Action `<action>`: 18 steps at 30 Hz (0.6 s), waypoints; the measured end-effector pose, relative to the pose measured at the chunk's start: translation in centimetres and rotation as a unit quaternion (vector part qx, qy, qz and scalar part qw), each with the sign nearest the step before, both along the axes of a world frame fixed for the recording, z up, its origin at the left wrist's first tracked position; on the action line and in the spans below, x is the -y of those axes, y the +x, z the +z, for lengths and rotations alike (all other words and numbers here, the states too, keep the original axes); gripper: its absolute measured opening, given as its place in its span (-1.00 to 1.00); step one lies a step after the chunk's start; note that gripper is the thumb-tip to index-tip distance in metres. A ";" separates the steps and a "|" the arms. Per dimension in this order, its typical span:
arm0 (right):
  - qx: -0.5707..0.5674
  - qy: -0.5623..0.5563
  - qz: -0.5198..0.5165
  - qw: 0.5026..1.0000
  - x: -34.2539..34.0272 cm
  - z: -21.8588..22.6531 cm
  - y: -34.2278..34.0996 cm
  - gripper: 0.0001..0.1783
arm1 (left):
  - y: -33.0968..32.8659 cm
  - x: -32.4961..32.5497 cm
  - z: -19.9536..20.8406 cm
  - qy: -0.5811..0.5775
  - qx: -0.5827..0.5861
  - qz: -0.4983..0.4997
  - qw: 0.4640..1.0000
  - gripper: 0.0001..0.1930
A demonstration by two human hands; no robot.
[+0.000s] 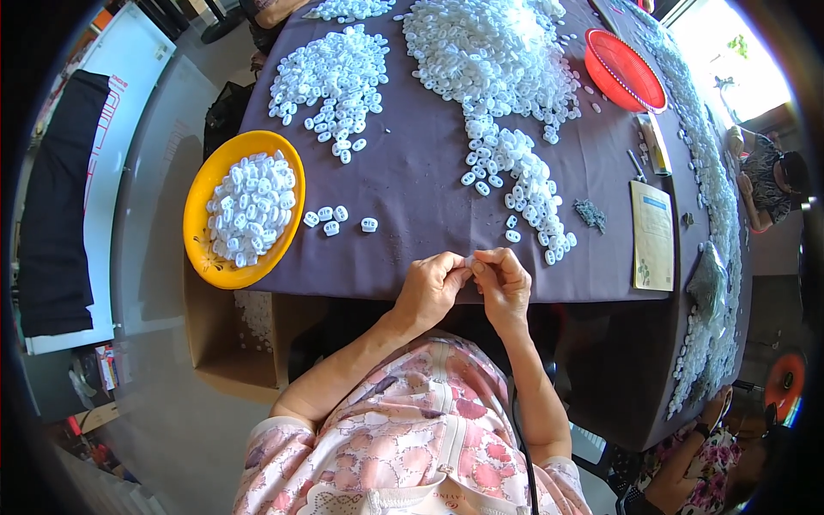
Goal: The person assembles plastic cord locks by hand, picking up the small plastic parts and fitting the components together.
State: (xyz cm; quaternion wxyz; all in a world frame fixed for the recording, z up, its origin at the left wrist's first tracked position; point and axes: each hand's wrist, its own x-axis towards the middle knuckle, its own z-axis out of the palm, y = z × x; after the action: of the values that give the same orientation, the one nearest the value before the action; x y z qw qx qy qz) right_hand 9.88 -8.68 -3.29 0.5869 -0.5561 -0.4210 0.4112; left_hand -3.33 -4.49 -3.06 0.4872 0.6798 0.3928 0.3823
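Observation:
My left hand [429, 287] and my right hand [505, 290] meet above the table's near edge. Their fingertips pinch a small white plastic piece [469, 260] between them, mostly covered by the fingers. Just ahead to the right, a trail of white oval two-holed plastic pieces [536, 193] runs down from a large heap [489, 60]. Several similar pieces [328, 215] lie apart on the cloth to the left, beside a yellow bowl [196, 206] full of such pieces. Right of the trail sits a little pile of small grey bits [590, 215].
Another heap [330, 77] of white pieces lies at the far left. A red plastic basket [614, 73] stands far right, above a tan envelope [652, 240]. An open cardboard box [204, 343] is below the bowl. Other people [772, 176] sit around the table [403, 172].

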 end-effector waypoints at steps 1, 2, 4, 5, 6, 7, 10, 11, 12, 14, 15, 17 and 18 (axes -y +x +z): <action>0.000 0.000 0.000 1.000 0.0 0.1 -0.1 -0.93 | -0.1 0.0 0.0 0.006 -0.006 0.003 1.000 -0.93; 0.016 0.005 0.001 1.000 0.0 0.2 -0.1 -0.92 | -0.2 -0.1 0.1 0.005 -0.006 0.003 1.000 -0.93; 0.032 0.010 0.001 0.999 0.0 0.1 -0.1 -0.91 | -0.4 -0.4 0.4 -0.087 0.018 -0.023 0.996 -0.93; 0.037 0.010 0.002 0.999 0.0 0.0 0.0 -0.90 | -0.4 -0.5 0.5 -0.087 0.018 -0.023 0.996 -0.93; 0.043 0.009 0.003 0.999 0.1 -0.1 0.0 -0.90 | -0.5 -0.6 0.6 -0.096 0.010 -0.033 0.995 -0.93; 0.043 0.009 0.003 0.999 0.1 0.0 0.0 -0.90 | -0.5 -0.7 0.6 -0.105 0.001 -0.043 0.994 -0.92; 0.026 0.012 0.010 1.000 0.3 0.0 0.2 -0.89 | -0.9 -0.9 0.8 -0.112 -0.004 -0.069 0.991 -0.91; 0.024 0.008 0.023 0.999 0.3 -0.1 0.3 -0.90 | -0.9 -0.8 0.8 -0.112 -0.004 -0.069 0.991 -0.91; 0.021 0.005 0.036 0.999 0.2 -0.2 0.5 -0.90 | -0.9 -0.7 0.7 -0.104 0.002 -0.068 0.992 -0.90; -0.001 -0.006 0.052 0.999 0.0 0.1 1.0 -0.90 | -1.0 -0.6 0.5 -0.095 0.007 -0.067 0.993 -0.90; -0.022 -0.017 0.069 0.997 0.0 0.3 1.0 -0.90 | -1.0 -0.6 0.5 -0.085 0.006 -0.069 0.994 -0.90; -0.025 -0.031 0.062 0.997 0.0 0.8 1.0 -0.91 | -0.9 -0.6 0.5 -0.075 0.004 -0.071 0.995 -0.90; -0.027 -0.046 0.056 0.997 -0.1 0.9 1.0 -0.91 | -0.9 -0.6 0.8 -0.116 0.000 -0.074 0.990 -0.90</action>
State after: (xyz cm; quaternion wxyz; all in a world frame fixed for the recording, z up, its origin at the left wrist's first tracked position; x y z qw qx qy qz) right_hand 10.84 -8.63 -2.37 0.5483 -0.5465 -0.4160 0.4771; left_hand -4.24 -3.89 -2.30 0.5901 0.6457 0.3831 0.2967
